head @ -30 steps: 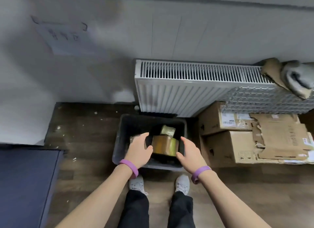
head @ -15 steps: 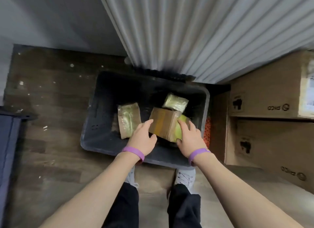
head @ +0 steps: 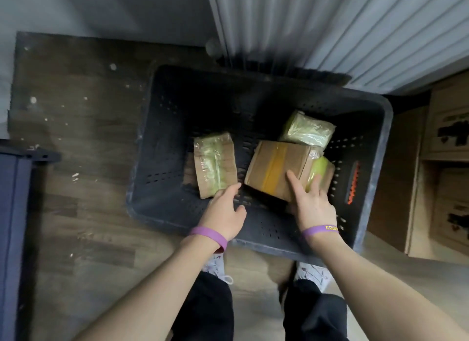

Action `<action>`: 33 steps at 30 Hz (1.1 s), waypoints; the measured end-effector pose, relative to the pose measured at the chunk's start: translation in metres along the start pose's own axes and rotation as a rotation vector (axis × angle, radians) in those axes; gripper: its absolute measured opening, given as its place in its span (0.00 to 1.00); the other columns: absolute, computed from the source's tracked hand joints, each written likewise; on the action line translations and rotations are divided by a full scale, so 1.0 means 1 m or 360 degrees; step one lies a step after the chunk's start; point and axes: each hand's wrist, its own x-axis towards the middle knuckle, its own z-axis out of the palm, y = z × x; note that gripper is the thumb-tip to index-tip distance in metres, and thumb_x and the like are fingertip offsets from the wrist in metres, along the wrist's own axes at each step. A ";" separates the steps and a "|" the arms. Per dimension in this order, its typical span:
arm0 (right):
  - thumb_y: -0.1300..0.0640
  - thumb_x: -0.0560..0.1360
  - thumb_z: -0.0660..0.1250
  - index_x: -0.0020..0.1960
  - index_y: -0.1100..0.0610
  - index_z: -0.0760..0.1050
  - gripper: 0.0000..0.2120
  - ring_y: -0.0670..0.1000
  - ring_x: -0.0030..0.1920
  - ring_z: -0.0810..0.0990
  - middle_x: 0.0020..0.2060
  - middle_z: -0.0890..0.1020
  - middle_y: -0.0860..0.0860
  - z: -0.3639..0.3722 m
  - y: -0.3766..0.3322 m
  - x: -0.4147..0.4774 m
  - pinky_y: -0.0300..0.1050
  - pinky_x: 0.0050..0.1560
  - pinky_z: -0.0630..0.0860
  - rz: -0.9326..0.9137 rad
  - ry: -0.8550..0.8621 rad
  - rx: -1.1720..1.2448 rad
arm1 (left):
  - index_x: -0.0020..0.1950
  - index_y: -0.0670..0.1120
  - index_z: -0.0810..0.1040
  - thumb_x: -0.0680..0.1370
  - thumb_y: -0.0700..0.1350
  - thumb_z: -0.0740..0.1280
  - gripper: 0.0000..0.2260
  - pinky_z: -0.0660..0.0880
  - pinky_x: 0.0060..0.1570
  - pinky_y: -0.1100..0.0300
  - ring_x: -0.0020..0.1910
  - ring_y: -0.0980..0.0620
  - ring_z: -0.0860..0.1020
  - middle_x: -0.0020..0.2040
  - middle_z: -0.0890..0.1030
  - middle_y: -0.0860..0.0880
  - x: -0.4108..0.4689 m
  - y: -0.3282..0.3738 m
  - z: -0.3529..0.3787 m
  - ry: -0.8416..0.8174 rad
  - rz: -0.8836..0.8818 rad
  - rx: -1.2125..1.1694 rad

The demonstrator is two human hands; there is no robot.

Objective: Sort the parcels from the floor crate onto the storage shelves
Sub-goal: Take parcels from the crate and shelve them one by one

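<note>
A dark plastic crate (head: pixel 142 188) stands on the floor below me. Inside it lie a brown cardboard box (head: pixel 274 168) with yellow tape, a flat parcel (head: pixel 214 164) wrapped in greenish film at the left, and a greenish bagged parcel (head: pixel 307 131) at the back right. A green-wrapped item (head: pixel 321 169) peeks out behind the box. My right hand (head: pixel 311 203) rests on the box's near right corner, fingers spread over its top and side. My left hand (head: pixel 227 211) is open, its fingertips touching the near edge of the flat parcel.
A white radiator (head: pixel 330 30) hangs right behind the crate. Stacked cardboard boxes (head: pixel 441 178) stand at the right. A dark blue frame (head: pixel 15 213) sits at the left edge. My shoes (head: pixel 311 273) are against the crate's near wall.
I have bent much closer to the crate. My left hand left the box's left side and went to the flat parcel; my right hand stayed on the box's right corner.
</note>
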 end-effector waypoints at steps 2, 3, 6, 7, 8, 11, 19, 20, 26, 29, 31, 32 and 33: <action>0.58 0.80 0.59 0.77 0.41 0.42 0.34 0.64 0.57 0.75 0.71 0.60 0.64 -0.012 0.000 -0.002 0.55 0.48 0.76 -0.0013 -0.0033 0.0070 | 0.75 0.54 0.61 0.80 0.44 0.59 0.23 0.64 0.59 0.61 0.68 0.49 0.68 0.72 0.66 0.50 -0.006 0.002 -0.011 0.0031 -0.0024 0.0003; 0.54 0.80 0.59 0.77 0.42 0.44 0.33 0.64 0.54 0.77 0.67 0.65 0.63 -0.020 -0.001 -0.004 0.55 0.48 0.76 -0.0011 -0.0055 0.0119 | 0.75 0.54 0.61 0.80 0.44 0.58 0.23 0.65 0.59 0.60 0.67 0.48 0.69 0.72 0.65 0.49 -0.011 0.006 -0.017 0.0046 -0.0030 -0.0005; 0.48 0.79 0.61 0.76 0.42 0.50 0.31 0.64 0.54 0.78 0.60 0.75 0.61 -0.051 -0.003 -0.018 0.53 0.53 0.74 0.0049 -0.0132 0.0335 | 0.75 0.55 0.59 0.80 0.44 0.58 0.24 0.68 0.62 0.56 0.65 0.47 0.70 0.72 0.64 0.48 -0.029 0.021 -0.036 0.0052 -0.0028 -0.0030; 0.47 0.78 0.62 0.76 0.41 0.52 0.31 0.64 0.56 0.78 0.59 0.77 0.60 -0.062 -0.002 -0.024 0.52 0.54 0.74 0.0079 -0.0140 0.0440 | 0.75 0.55 0.59 0.80 0.44 0.58 0.24 0.68 0.64 0.54 0.66 0.46 0.70 0.73 0.64 0.48 -0.035 0.027 -0.044 0.0064 -0.0016 -0.0042; 0.47 0.77 0.64 0.76 0.40 0.54 0.31 0.63 0.57 0.77 0.59 0.78 0.59 -0.074 -0.002 -0.031 0.51 0.56 0.73 0.0109 -0.0149 0.0562 | 0.76 0.55 0.57 0.79 0.43 0.59 0.26 0.67 0.65 0.53 0.68 0.46 0.68 0.74 0.63 0.48 -0.042 0.032 -0.052 0.0085 -0.0004 -0.0065; 0.46 0.75 0.67 0.73 0.38 0.61 0.29 0.58 0.58 0.78 0.61 0.79 0.53 -0.117 -0.001 -0.058 0.47 0.54 0.74 0.0130 -0.0167 0.0916 | 0.77 0.58 0.51 0.79 0.42 0.60 0.30 0.64 0.66 0.54 0.71 0.48 0.65 0.75 0.60 0.50 -0.068 0.049 -0.078 0.0152 0.0021 -0.0171; 0.56 0.72 0.74 0.65 0.40 0.72 0.25 0.47 0.56 0.79 0.59 0.80 0.46 -0.288 -0.017 -0.180 0.46 0.62 0.75 -0.0178 -0.0104 0.1372 | 0.77 0.60 0.47 0.76 0.49 0.68 0.37 0.58 0.69 0.56 0.73 0.49 0.60 0.76 0.57 0.48 -0.190 0.133 -0.186 0.0192 0.0182 -0.0450; 0.58 0.71 0.74 0.65 0.41 0.73 0.26 0.48 0.57 0.79 0.59 0.80 0.46 -0.307 -0.020 -0.198 0.48 0.64 0.74 -0.0207 -0.0090 0.1390 | 0.77 0.59 0.49 0.76 0.52 0.68 0.36 0.59 0.69 0.56 0.73 0.49 0.61 0.76 0.58 0.48 -0.209 0.144 -0.198 0.0190 0.0187 -0.0507; 0.56 0.73 0.73 0.62 0.48 0.75 0.19 0.43 0.58 0.76 0.58 0.78 0.46 -0.397 -0.030 -0.303 0.38 0.58 0.75 -0.0377 0.0012 0.1619 | 0.74 0.49 0.61 0.75 0.55 0.68 0.31 0.67 0.66 0.50 0.63 0.45 0.71 0.69 0.64 0.45 -0.316 0.192 -0.260 0.0390 0.0045 -0.0552; 0.49 0.76 0.68 0.59 0.50 0.67 0.15 0.43 0.47 0.78 0.52 0.78 0.49 -0.425 -0.039 -0.343 0.31 0.41 0.73 -0.0197 0.0242 0.1778 | 0.68 0.51 0.65 0.73 0.49 0.72 0.27 0.72 0.52 0.58 0.53 0.51 0.71 0.58 0.65 0.50 -0.371 0.205 -0.277 0.0385 0.0161 -0.0568; 0.46 0.76 0.66 0.63 0.51 0.61 0.21 0.46 0.39 0.77 0.45 0.77 0.51 -0.441 -0.044 -0.364 0.39 0.40 0.75 -0.0071 0.0297 0.1924 | 0.63 0.54 0.63 0.69 0.43 0.74 0.28 0.70 0.44 0.65 0.53 0.52 0.70 0.57 0.64 0.50 -0.402 0.209 -0.285 0.0440 0.0274 -0.0611; 0.44 0.76 0.64 0.65 0.50 0.59 0.23 0.48 0.37 0.77 0.42 0.77 0.51 -0.450 -0.045 -0.374 0.43 0.41 0.76 -0.0045 0.0305 0.2006 | 0.61 0.54 0.61 0.68 0.39 0.75 0.30 0.70 0.43 0.66 0.54 0.52 0.70 0.58 0.64 0.50 -0.415 0.212 -0.289 0.0480 0.0337 -0.0617; 0.42 0.77 0.63 0.67 0.47 0.58 0.24 0.49 0.37 0.79 0.40 0.77 0.49 -0.459 -0.046 -0.381 0.46 0.42 0.77 -0.0055 0.0313 0.2085 | 0.59 0.53 0.61 0.66 0.36 0.75 0.31 0.70 0.43 0.66 0.55 0.50 0.70 0.58 0.64 0.50 -0.426 0.215 -0.294 0.0532 0.0396 -0.0604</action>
